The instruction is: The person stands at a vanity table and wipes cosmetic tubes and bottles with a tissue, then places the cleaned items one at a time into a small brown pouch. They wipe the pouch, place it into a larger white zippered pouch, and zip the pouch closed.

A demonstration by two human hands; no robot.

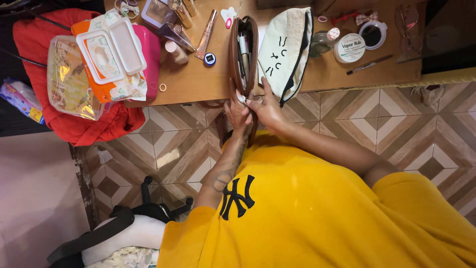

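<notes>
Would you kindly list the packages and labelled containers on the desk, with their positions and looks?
Wet-wipes pack: left end, orange and white, white flip lid.
Clear plastic pouch: beneath the wipes, glossy, yellowish contents.
Round ointment tin: right side, white label with green edge.
Small jar: beside the tin, white sticker.

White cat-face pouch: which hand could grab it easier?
Probably the right hand: it sits beside the white fabric cat-face pouch; the left hand is farther, at the open brown leather pouch.
</notes>
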